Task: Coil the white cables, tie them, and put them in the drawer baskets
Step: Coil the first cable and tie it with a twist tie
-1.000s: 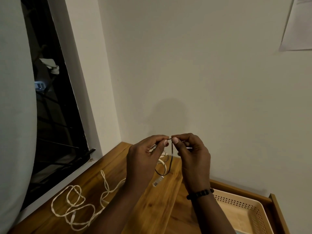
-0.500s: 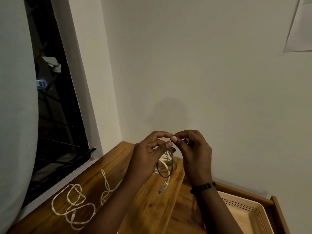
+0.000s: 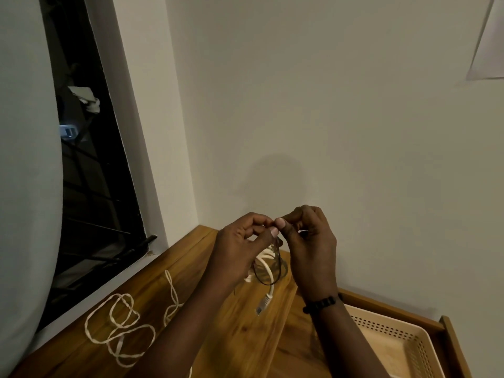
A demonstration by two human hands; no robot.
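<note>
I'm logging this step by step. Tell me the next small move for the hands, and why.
Probably draw the black tie snug. Left hand and right hand pinch its ends above the coiled white cable, and its loop hangs slack around the coil; the basket waits alongside.

A coiled white cable (image 3: 266, 264) hangs in a dark tie loop (image 3: 268, 276), plug down; another cable (image 3: 120, 328) sprawls loose on wood.

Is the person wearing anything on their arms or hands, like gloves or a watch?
No gloves and no watch. The left hand and right hand are bare, and both forearms show no sleeves. The only thing worn is a black beaded bracelet round the right wrist. The fingernails are short and plain, and no rings show.
</note>
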